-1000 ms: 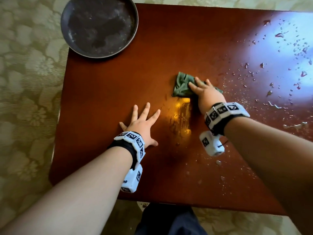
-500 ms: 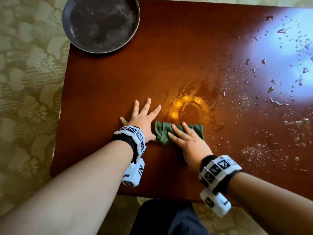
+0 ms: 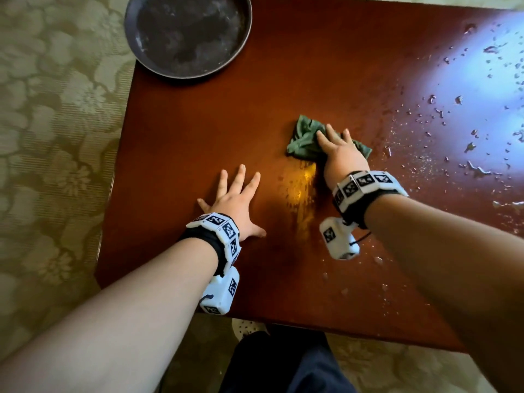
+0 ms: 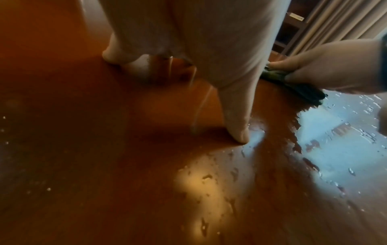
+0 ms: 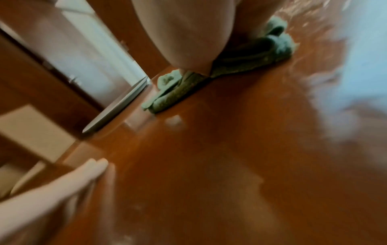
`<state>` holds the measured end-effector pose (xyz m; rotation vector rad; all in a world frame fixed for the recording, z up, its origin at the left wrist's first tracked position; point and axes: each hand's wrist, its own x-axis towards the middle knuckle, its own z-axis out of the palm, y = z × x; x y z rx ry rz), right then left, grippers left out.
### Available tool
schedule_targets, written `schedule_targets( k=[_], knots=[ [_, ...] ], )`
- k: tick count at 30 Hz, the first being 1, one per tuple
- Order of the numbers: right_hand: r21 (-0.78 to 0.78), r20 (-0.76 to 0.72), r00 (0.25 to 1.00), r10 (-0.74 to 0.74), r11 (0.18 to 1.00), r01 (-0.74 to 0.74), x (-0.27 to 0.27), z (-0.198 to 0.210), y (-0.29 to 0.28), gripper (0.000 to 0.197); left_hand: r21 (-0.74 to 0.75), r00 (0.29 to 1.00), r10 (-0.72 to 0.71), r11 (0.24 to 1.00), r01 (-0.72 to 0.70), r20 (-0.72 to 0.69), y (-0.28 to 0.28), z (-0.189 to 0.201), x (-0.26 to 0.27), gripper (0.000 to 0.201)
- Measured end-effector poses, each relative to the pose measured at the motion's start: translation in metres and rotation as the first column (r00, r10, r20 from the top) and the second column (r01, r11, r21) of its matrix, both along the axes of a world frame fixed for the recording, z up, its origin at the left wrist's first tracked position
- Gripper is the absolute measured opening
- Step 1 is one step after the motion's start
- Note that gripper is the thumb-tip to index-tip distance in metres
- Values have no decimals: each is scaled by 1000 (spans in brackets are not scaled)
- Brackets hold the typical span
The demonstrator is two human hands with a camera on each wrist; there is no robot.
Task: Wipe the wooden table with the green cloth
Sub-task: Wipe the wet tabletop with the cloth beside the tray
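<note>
Green cloth (image 3: 304,140), bunched, is pressed flat near centre of wooden table (image 3: 198,131) by right hand (image 3: 340,154), fingers straight; long axis approx. 10–4 o'clock. Left hand (image 3: 236,201) is laid flat, fingers spread, at 7 o'clock of cloth. Droplets (image 3: 459,131) are spread toward 3 o'clock edge; dark pan (image 3: 188,34) overhangs 11 o'clock corner.

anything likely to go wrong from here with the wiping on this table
Two risks. The water droplets lie mostly on the table's right side, so strokes by the right hand with the bunched green cloth may smear water rather than lift it. The dark round pan overhangs the far left corner; a wide sweep might nudge it off. The left hand rests flat, bracing.
</note>
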<state>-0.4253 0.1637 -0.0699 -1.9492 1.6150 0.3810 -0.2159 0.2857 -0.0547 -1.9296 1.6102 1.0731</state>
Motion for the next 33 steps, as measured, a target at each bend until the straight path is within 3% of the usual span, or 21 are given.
schedule_targets(
  k=[3, 6, 9, 12, 14, 16, 18, 21, 24, 26, 33],
  knots=[
    [26, 3, 1000, -9, 1000, 9, 27, 2, 6, 88, 4, 1000, 15, 1000, -15, -17, 0, 0, 1, 127],
    [-68, 44, 980, 193, 980, -190, 36, 4, 33, 82, -5, 1000, 21, 1000, -21, -22, 1, -1, 2, 126],
    [-35, 96, 925, 366, 930, -365, 23, 6, 69, 78, -16, 999, 33, 999, -34, -14, 4, -1, 1, 124],
    [49, 76, 823, 563, 822, -567, -3, 9, 109, 79, -22, 1000, 22, 1000, -22, 1, 8, -1, 0, 122],
    [105, 146, 749, 647, 742, -662, -25, 11, 128, 81, -14, 1000, -9, 1000, 9, 6, 9, 0, -1, 123],
    [156, 155, 677, 719, 659, -736, -41, 16, 130, 84, 5, 999, -36, 999, 36, 3, 8, 2, -3, 126],
    [186, 73, 629, 774, 609, -771, -46, 18, 115, 83, 20, 999, -54, 998, 54, -10, 7, 4, -8, 127],
    [196, -72, 689, 722, 687, -700, -35, 15, 73, 86, 20, 997, -77, 997, 78, -26, 8, 3, -18, 126],
    [171, -73, 904, 422, 898, -405, -29, 19, 34, 84, 9, 998, -56, 998, 56, -32, 10, 0, -21, 128],
    [96, -4, 973, 229, 969, -228, -26, 20, 26, 82, 10, 997, -63, 998, 63, -34, 10, -1, -20, 128],
    [-84, 109, 994, 1, 996, 8, -17, 3, 86, 79, 9, 997, -68, 998, 69, -36, 10, -1, -18, 128]
  ],
)
